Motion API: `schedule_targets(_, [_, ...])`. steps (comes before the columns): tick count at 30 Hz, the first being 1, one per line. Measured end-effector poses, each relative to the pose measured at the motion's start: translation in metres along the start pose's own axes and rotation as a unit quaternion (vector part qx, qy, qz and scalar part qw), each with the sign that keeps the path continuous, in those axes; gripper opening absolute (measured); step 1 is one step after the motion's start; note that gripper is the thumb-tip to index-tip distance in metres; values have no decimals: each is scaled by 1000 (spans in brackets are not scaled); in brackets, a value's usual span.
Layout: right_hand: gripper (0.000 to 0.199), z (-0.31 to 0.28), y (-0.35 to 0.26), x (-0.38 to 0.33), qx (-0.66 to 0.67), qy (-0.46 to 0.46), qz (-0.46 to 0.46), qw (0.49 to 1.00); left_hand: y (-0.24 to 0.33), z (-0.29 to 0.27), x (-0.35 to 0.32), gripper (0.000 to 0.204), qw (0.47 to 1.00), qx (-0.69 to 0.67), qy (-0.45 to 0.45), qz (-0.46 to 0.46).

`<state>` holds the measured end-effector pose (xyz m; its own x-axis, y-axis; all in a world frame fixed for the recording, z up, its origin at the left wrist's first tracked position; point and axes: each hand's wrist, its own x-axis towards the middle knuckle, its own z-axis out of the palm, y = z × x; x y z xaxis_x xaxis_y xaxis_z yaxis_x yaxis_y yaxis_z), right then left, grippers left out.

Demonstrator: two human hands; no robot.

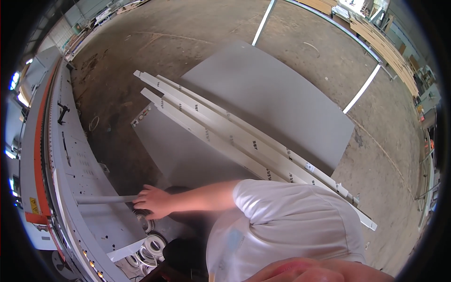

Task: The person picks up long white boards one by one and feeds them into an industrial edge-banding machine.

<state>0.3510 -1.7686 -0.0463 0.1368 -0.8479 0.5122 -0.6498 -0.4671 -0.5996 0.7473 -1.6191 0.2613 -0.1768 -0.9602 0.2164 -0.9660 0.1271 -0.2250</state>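
Note:
My right hand (152, 203) reaches left across my body from a white sleeve. Its fingers are bent over the near end of a grey tube (105, 199) that sticks out from the side of a long machine (80, 150). The hand covers the tube's end. Just under my fingers lies a coil (143, 222) of narrow band, partly hidden. More pale coils (155, 245) sit lower down, on the floor side of the machine near my dark-trousered knees. My left hand is out of sight.
Long pale wrapped strips (225, 134) lie across large grey panels (277, 89), beyond my arm. The machine has an orange stripe (40, 164) along its length. A metal frame bar (361, 89) stands past the panels. Stacked boards (385, 51) lie at far right.

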Motion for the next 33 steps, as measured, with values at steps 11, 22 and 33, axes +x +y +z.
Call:
schedule_targets(11, [112,46,22,-69,-127,-375,183,900,-13,20,3,54,999,3,13,-36])
schedule_targets(22, [110,38,13,-68,-135,-371,186,900,-44,49,7,46,998,27,33,-53])
schedule_targets(33, [93,45,7,-40,-211,-359,183,891,-146,100,-64,42,984,-2,91,-150])
